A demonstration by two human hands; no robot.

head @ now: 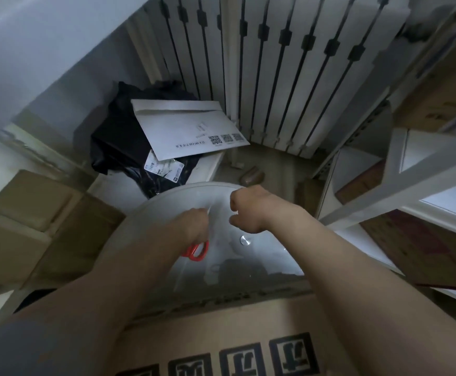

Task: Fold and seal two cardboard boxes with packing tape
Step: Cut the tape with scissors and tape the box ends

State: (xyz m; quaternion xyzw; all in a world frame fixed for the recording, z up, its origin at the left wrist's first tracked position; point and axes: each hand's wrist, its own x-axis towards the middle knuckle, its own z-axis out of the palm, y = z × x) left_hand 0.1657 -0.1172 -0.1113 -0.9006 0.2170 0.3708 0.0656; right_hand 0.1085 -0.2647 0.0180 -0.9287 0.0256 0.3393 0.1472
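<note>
Left hand [194, 223]: fingers curled round the red-handled scissors [195, 251], whose handles stick out beneath the palm.
Right hand [248, 207]: just beside the left, fingers curled inward. Whether they pinch anything cannot be told.
Under the hands: round white table [264, 256].
Task's box: brown cardboard box with black printed characters [221, 329], nearest the person, its far edge at the table.
Beyond the table: white paper envelope [188, 128] lying on a black plastic bag [115, 137], with a white radiator [275, 63] behind.
Left: stacked brown cartons [26, 221].
Right: white metal shelf rack [411, 172].
</note>
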